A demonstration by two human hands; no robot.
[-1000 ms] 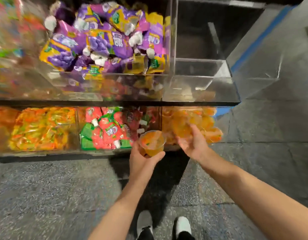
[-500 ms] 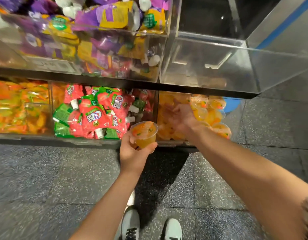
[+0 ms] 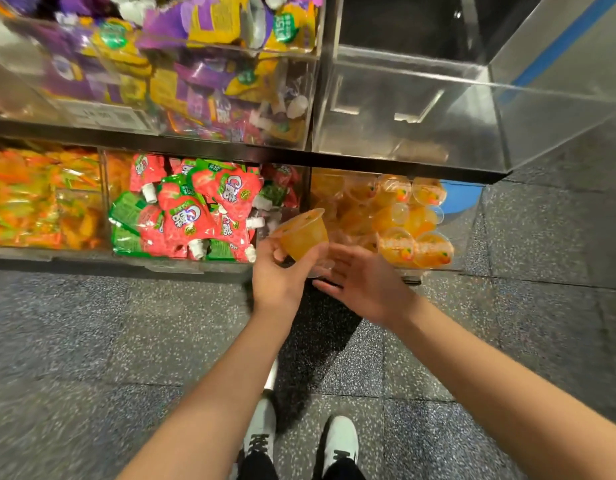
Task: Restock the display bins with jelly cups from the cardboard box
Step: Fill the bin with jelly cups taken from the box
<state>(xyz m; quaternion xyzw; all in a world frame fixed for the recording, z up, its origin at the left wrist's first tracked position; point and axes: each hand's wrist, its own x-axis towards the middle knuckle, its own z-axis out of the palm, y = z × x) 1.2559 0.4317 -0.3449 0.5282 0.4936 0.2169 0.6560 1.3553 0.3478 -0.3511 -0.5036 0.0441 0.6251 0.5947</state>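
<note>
Speckled grey floor tiles [image 3: 92, 341] lay below clear acrylic display bins [image 3: 403, 109]. Red strawberry-print spouted pouches [image 3: 195, 216] carried white lettering, illegible w/ blur. Orange translucent plastic jelly cup [image 3: 303, 233], lid tilted up-left, sat in front of lower right bin of similar orange cups [image 3: 407, 223]. Left hand [image 3: 282, 271] gripped cup from below; right hand [image 3: 362, 282] was released, fingers spread, just beside cup.

purple pouches [image 3: 195, 46] blurred, cut off
</note>
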